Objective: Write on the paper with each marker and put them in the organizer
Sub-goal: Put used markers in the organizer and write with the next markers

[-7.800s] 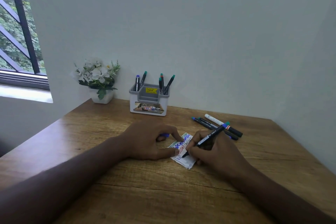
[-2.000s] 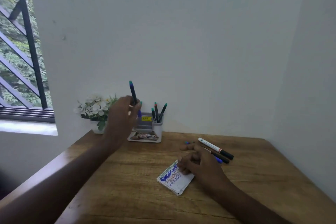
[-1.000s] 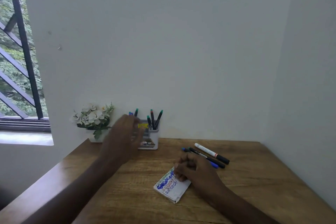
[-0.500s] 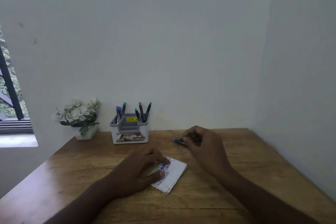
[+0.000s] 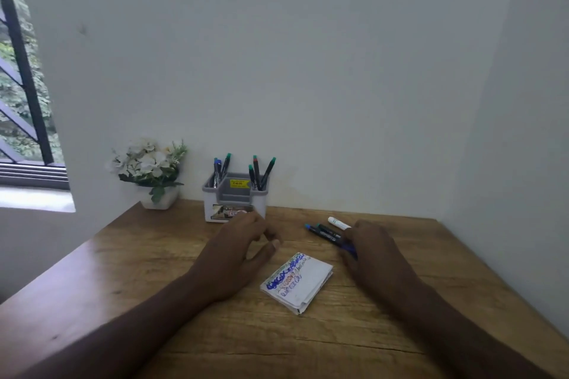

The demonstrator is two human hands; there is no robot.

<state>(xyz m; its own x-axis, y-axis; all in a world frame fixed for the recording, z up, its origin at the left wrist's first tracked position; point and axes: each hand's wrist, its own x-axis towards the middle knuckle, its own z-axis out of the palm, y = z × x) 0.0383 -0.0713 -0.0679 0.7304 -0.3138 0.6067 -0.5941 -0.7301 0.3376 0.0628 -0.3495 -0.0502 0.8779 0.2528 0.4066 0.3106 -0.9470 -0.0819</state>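
3 markers (image 5: 326,232) under right grip (image 5: 374,251) | paper (image 5: 297,281) between grips

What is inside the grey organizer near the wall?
The organizer holds markers standing upright: two or three in its left corner and three in its right corner. Their lower ends are hidden by the walls. The middle section looks empty.

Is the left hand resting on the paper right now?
No, the left hand hovers beside the paper, which lies uncovered on the table.
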